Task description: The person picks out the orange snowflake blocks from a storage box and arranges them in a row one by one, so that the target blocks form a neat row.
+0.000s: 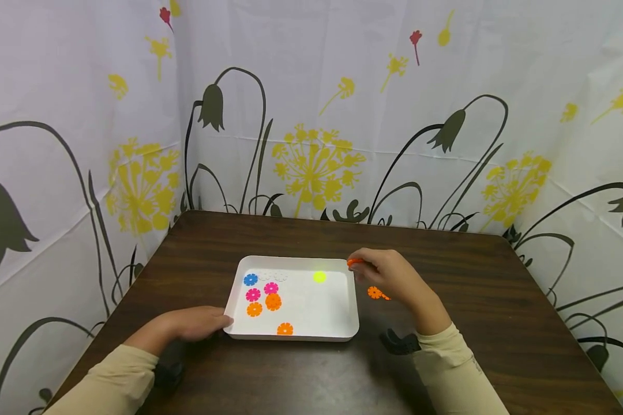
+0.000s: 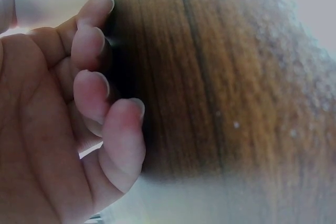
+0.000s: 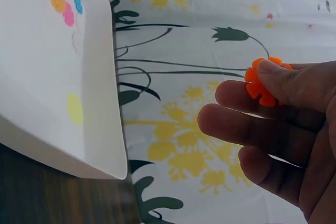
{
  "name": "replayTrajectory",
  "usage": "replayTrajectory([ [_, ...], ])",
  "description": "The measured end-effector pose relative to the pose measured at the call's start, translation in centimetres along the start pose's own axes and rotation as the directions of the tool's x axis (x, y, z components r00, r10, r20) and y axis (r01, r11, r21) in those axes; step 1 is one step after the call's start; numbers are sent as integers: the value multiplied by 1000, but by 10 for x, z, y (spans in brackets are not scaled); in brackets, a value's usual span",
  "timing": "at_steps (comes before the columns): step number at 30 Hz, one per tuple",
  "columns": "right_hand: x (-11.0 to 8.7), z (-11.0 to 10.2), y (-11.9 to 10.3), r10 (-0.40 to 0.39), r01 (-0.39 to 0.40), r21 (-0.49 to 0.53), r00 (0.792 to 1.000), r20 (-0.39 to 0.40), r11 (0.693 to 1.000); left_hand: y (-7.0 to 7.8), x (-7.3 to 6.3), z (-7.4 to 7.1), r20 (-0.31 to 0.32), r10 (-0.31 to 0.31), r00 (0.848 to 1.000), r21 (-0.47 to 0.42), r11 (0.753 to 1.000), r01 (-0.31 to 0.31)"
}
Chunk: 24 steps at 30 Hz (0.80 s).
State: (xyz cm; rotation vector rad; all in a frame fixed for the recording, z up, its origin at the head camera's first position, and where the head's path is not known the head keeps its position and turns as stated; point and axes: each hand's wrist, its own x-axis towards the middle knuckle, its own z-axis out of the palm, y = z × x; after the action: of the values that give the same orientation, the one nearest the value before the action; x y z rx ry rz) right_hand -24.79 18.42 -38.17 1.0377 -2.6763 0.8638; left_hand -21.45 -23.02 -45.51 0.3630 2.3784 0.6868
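My right hand (image 1: 391, 278) pinches an orange flower-shaped disc (image 3: 254, 86) between thumb and forefinger, just off the right rim of a white tray (image 1: 306, 337). The other fingers are loosely bent. At the tray's left front side, my left hand (image 1: 196, 324) grips the rim, thumb over the edge; its fingers (image 2: 123, 140) curl in the left wrist view. Inside the tray lie a blue disc (image 1: 250, 279), two pink discs (image 1: 253, 294), several orange discs (image 1: 254, 309), pale white discs (image 1: 280, 277) and a yellow disc (image 1: 319, 277).
More orange discs (image 1: 374, 293) lie on the dark wooden table (image 1: 270, 233), right of the tray and partly behind my right hand. A flower-printed white curtain (image 1: 311, 69) hangs behind the table and along both sides.
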Motion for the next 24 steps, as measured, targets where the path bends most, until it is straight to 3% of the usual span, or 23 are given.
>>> replayTrajectory([
  [11,-13,-3,12,47,-42,106,998,-38,993,1,-2,0,-2,-23,1000,-11,1000,23],
  [24,-29,-15,34,65,-58,58,988,-138,997,2,-1,-1,10,-34,999,-28,999,35],
])
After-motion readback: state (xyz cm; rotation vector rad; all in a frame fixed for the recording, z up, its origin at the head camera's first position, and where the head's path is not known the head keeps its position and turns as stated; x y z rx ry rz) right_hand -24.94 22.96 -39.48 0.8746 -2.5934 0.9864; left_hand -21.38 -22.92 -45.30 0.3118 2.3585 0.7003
